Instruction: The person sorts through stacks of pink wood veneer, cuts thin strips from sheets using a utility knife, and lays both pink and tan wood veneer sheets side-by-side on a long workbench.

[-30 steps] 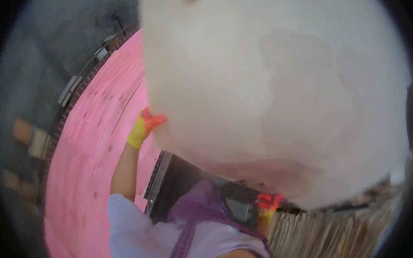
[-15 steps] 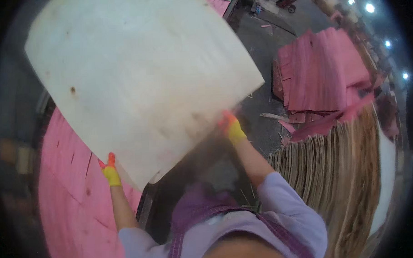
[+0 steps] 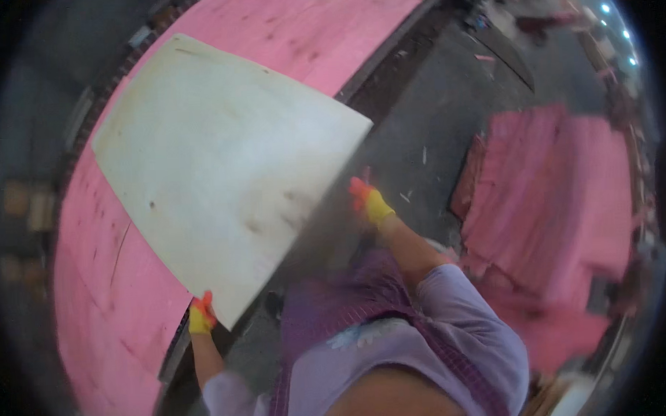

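A large pale wood veneer sheet (image 3: 229, 160) with brown knots and smudges lies slantwise over a pink-coated layer (image 3: 104, 260), its near edge jutting past the layer's side. At the sheet's near left corner, my left hand (image 3: 202, 314), in a yellow and orange-red glove, is closed on the edge; part of its grip is hidden. My right hand (image 3: 371, 201), gloved alike, is off the sheet's right edge, in the air above the dark floor. Its fingers are apart and hold nothing.
To the right, a heap of pink veneer pieces (image 3: 545, 200) sits on the dark floor (image 3: 433, 131), where scraps are scattered. The dark side edge (image 3: 387, 70) of the pink-topped stack runs diagonally. Brown sheet edges (image 3: 549, 398) show at the lower right.
The pale sheet has come down over the pink layer and looks farther off. My right hand has let go of its edge; my left hand stays at the near corner. The view has turned.
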### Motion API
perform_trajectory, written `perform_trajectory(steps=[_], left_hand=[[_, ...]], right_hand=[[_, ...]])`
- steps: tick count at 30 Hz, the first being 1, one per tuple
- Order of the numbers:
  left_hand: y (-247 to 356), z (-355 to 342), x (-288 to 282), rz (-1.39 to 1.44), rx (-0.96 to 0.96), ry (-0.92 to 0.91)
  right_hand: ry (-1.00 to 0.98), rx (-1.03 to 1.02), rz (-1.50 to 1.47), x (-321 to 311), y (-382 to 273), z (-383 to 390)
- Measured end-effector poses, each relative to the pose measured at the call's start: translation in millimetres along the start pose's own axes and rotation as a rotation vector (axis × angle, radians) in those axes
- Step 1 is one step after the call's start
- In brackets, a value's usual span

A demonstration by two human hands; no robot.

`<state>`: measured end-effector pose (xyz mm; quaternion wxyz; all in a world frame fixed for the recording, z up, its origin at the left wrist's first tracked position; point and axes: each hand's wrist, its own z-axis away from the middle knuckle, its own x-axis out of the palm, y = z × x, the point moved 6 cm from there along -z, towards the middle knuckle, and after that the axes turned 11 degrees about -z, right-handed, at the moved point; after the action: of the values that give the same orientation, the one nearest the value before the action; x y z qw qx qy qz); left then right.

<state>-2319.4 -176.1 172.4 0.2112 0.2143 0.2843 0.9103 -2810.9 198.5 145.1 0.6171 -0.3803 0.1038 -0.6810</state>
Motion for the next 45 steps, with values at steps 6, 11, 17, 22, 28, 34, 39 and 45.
perform_trajectory(steps=[6, 11, 17, 22, 28, 34, 39, 45], left_hand=[[-22.3, 137.6, 103.7, 0.095, 0.144, 0.215], [-76.2, 153.2, 100.0, -0.216, -0.178, 0.700], [-92.2, -5.0, 186.1, 0.128, 0.254, 0.718], [104.4, -99.9, 408.7, 0.228, 0.497, 0.585], [195.9, -242.8, 578.8, -0.050, 0.488, 0.615], [192.3, -343.2, 637.8, -0.030, 0.378, 0.679], [205.3, -403.6, 745.6, 0.015, 0.469, 0.490], [189.5, -388.3, 799.6, -0.258, 0.465, 0.772]], right_hand=[[0.208, 0.178, -0.107, -10.8, -99.6, -64.8], [0.050, -0.157, 0.126, 92.6, -233.8, 22.9], [-0.198, -0.336, 0.048, 185.0, -426.6, 7.3], [-0.069, -0.549, 0.019, 145.2, -579.8, -92.1], [0.060, -0.646, -0.101, 77.6, -719.4, -258.7], [0.109, -0.567, -0.147, 9.9, -810.7, -414.0], [0.143, -0.405, -0.146, -51.9, -843.5, -553.1], [0.230, -0.197, -0.012, -105.9, -831.3, -620.3]])
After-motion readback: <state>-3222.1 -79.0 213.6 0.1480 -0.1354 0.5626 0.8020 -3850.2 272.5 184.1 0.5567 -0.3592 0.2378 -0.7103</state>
